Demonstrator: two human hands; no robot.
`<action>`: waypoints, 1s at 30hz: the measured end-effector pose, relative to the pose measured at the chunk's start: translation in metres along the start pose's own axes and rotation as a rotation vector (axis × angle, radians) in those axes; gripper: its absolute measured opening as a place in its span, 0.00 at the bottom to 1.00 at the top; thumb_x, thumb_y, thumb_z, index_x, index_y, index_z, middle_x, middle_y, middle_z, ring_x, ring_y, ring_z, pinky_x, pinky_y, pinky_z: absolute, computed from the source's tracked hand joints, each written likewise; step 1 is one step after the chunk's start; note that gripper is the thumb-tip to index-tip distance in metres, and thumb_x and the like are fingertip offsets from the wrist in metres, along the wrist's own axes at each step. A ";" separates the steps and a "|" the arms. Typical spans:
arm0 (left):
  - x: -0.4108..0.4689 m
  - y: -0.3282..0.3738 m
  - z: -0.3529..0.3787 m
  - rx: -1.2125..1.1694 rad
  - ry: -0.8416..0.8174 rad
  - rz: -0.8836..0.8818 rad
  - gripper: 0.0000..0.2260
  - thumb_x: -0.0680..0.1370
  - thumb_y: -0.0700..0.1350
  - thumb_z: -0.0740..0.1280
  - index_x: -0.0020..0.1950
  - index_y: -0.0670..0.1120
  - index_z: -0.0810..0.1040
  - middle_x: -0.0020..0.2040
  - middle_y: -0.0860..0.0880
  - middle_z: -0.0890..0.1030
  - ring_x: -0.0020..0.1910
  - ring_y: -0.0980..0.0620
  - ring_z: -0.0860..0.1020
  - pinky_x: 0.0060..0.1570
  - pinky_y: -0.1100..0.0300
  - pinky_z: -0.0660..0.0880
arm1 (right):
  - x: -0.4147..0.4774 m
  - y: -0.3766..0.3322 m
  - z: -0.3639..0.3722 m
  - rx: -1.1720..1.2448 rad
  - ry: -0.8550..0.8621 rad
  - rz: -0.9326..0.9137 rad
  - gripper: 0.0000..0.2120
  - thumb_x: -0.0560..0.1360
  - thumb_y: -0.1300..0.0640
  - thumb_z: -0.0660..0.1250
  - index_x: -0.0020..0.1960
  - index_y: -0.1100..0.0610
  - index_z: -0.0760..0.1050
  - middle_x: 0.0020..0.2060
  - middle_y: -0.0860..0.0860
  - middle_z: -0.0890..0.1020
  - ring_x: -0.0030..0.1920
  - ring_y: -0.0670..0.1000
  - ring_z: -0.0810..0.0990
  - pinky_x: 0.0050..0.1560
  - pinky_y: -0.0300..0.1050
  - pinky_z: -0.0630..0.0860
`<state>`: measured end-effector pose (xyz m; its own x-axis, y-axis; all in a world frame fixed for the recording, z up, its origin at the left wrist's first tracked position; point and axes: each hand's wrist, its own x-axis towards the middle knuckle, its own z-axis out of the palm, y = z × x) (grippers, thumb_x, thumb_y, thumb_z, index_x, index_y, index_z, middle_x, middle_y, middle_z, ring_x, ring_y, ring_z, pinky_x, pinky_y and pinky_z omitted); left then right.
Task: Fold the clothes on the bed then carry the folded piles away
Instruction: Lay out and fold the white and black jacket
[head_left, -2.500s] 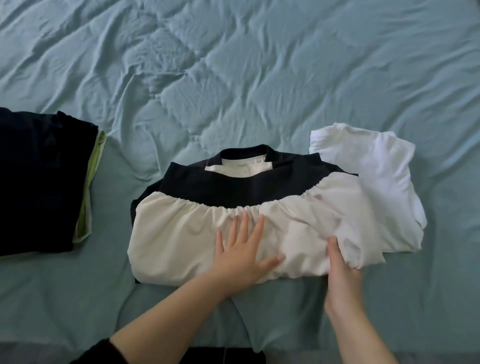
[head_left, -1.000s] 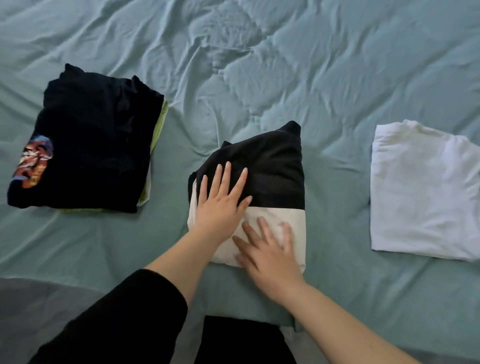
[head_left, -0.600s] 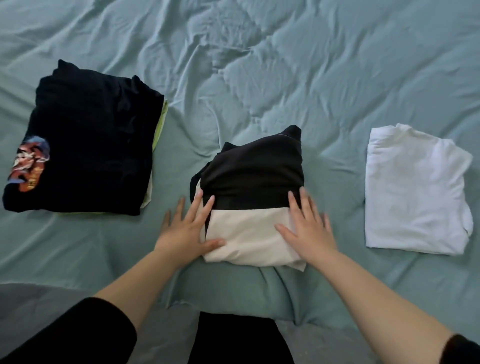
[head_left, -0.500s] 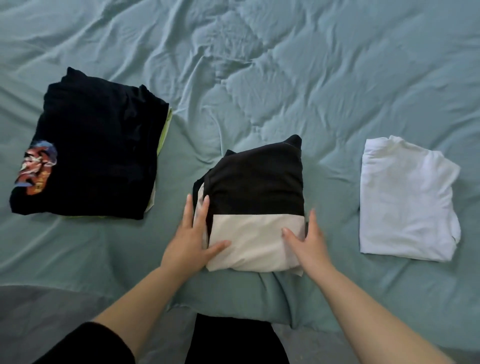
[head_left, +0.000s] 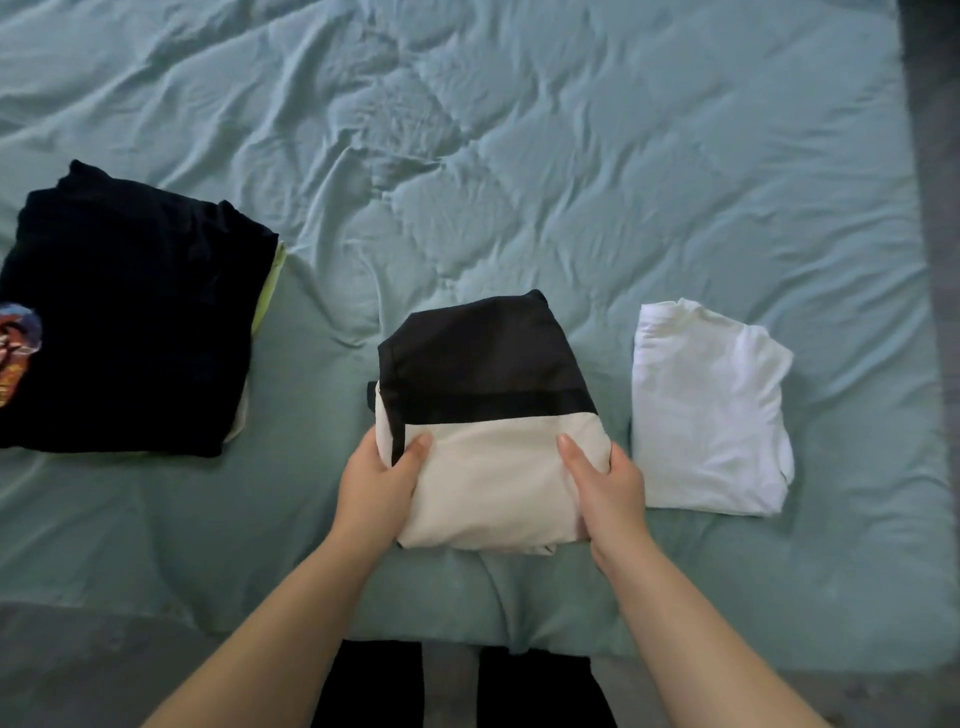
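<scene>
On the head camera, my left hand gripped the left edge of the folded black-and-cream garment, with the thumb on top of the cream panel and the fingers out of sight beneath it. My right hand gripped the opposite edge the same way, thumb lying across the cream cloth. The garment sat between my two hands, its black half stretching away from my thumbs over the teal bed. I could not tell whether its near end was lifted off the cover.

Just outside my right hand, beside the garment, a folded white shirt lay flat on the bed. Well out from my left hand rested a folded dark pile, with a coloured print at its far-left edge and a yellow-green strip showing beneath it.
</scene>
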<state>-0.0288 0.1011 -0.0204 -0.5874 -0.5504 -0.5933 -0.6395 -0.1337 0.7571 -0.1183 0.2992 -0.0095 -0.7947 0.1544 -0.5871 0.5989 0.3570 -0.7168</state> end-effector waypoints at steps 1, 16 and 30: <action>-0.006 0.006 0.012 -0.002 -0.011 0.012 0.02 0.76 0.51 0.68 0.46 0.60 0.76 0.43 0.60 0.82 0.43 0.64 0.79 0.38 0.67 0.71 | 0.001 -0.001 -0.015 0.014 0.025 -0.031 0.06 0.72 0.49 0.73 0.43 0.50 0.79 0.40 0.43 0.84 0.42 0.42 0.82 0.40 0.36 0.75; -0.008 0.039 0.282 0.162 -0.201 0.068 0.06 0.77 0.56 0.64 0.51 0.57 0.77 0.44 0.55 0.82 0.46 0.53 0.81 0.37 0.61 0.74 | 0.165 0.040 -0.243 -0.107 0.086 -0.003 0.11 0.72 0.47 0.72 0.47 0.52 0.77 0.45 0.49 0.83 0.49 0.52 0.82 0.51 0.49 0.78; -0.004 0.031 0.345 1.336 -0.105 0.931 0.27 0.79 0.65 0.44 0.76 0.63 0.40 0.79 0.51 0.47 0.78 0.51 0.44 0.73 0.46 0.36 | 0.198 0.063 -0.222 -1.196 -0.171 -0.696 0.29 0.80 0.36 0.42 0.77 0.43 0.35 0.78 0.46 0.39 0.77 0.46 0.35 0.75 0.57 0.34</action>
<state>-0.2173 0.3832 -0.0885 -0.9881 0.0342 -0.1501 0.0169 0.9932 0.1154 -0.2595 0.5562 -0.0874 -0.8171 -0.4600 -0.3475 -0.4251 0.8879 -0.1759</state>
